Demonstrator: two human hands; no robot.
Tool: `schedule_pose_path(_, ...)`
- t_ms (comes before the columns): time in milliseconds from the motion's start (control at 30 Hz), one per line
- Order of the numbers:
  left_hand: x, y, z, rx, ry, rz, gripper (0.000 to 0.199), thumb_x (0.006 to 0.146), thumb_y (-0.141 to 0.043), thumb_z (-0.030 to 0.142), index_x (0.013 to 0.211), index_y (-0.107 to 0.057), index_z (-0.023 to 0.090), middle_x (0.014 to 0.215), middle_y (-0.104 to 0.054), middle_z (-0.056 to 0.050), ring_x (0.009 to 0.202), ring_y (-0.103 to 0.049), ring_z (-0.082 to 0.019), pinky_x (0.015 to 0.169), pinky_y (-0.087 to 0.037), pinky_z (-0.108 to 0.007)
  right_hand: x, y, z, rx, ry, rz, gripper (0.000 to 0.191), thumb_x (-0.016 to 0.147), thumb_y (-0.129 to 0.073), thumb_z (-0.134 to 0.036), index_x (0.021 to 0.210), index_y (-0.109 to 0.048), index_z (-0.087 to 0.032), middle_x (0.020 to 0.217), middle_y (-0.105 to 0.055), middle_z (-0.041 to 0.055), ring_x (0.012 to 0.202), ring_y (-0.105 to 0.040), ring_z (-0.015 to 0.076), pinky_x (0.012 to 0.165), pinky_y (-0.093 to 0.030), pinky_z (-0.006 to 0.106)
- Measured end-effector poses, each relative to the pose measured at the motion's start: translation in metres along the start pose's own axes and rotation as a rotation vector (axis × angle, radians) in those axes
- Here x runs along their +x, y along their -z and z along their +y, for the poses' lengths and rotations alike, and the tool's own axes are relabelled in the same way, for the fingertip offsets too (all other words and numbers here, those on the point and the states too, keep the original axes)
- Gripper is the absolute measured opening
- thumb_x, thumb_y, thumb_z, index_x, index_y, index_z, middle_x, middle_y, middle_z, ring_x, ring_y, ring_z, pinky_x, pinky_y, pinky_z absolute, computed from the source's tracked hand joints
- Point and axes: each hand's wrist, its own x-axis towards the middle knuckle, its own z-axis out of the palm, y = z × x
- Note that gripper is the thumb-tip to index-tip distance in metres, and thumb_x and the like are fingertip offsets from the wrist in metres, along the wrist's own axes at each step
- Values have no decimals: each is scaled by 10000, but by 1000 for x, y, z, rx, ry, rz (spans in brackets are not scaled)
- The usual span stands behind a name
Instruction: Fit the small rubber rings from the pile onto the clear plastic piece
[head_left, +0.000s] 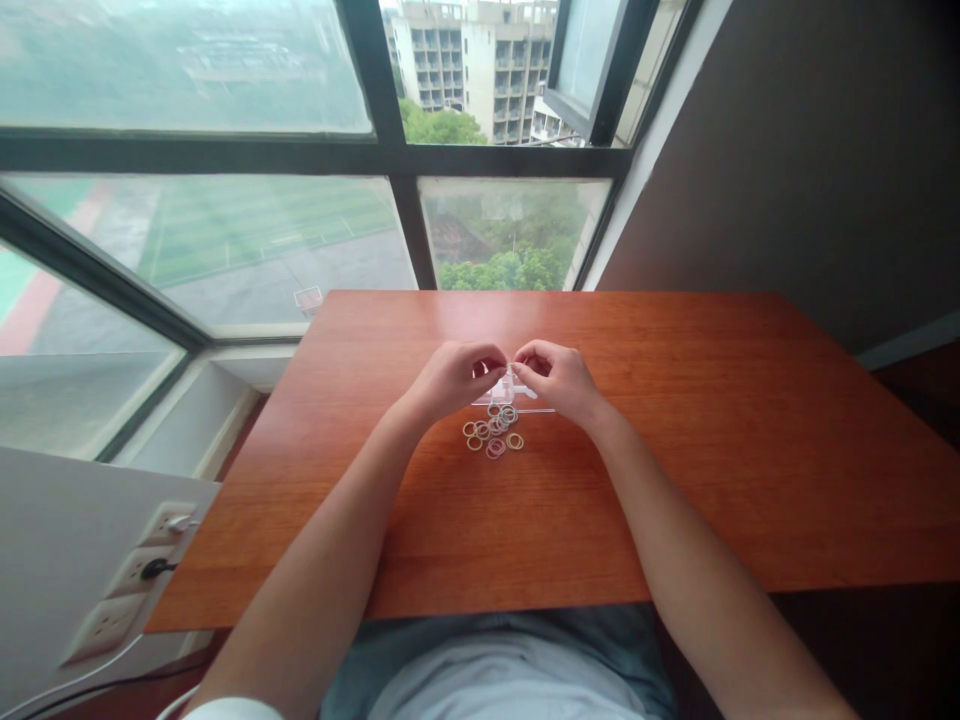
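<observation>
Over a clear plastic case (499, 391) on the table, my left hand (466, 375) and my right hand (555, 375) almost meet at the fingertips. Both have thumb and fingers pinched together. Something small and pale sits between the two pinches, too small to make out. Just in front of the case lies a loose cluster of small hair ties (496, 425), pale green, yellowish and pink, some overlapping. My hands partly cover the case's left and right sides.
The reddish-brown wooden table (712, 430) spreads wide to the right. Behind it stands a dark-framed window (517, 235), with a grey wall (787, 150) at the right. Wall sockets (139, 570) with plugs and cables are low at the left, beside the table edge.
</observation>
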Motion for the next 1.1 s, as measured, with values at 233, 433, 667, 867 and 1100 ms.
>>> schedule_pose_path(233,1,6,-3,94,14,42,115,800,-587,179,783,-698,159,669,-662,-10,590,-570,-106,558,-414,-199,0,0,-1,4,17,5,137,818,-610,-305,822,-670,-181,603,-570,-38,541,-477,93,544,-361,220)
schedule_pose_path(433,-2,27,-22,198,69,213,105,805,-596,216,791,-683,158,707,-679,-28,612,-577,-121,581,-431,-222,0,2,0,-24,5,42,110,800,-611,-270,813,-671,-178,615,-602,-28,544,-500,97,559,-381,223)
schedule_pose_path(667,-3,27,-25,217,91,208,108,815,-603,237,796,-683,166,727,-691,-28,624,-586,-126,582,-430,-229,0,3,-2,-82,10,55,91,789,-608,-241,796,-677,-182,610,-606,-27,544,-507,100,549,-372,221)
schedule_pose_path(867,-2,22,-24,216,109,186,155,838,-593,258,913,-704,180,776,-712,-30,633,-603,-127,602,-447,-235,0,2,-2,-96,15,45,93,792,-609,-240,797,-679,-179,611,-610,-27,547,-517,100,558,-377,220)
schedule_pose_path(1100,-3,23,-26,244,103,174,181,845,-576,254,939,-712,181,803,-724,-39,659,-621,-138,623,-463,-241,-1,5,-5,-95,27,7,114,805,-604,-247,819,-691,-174,614,-604,-25,551,-498,98,566,-372,220)
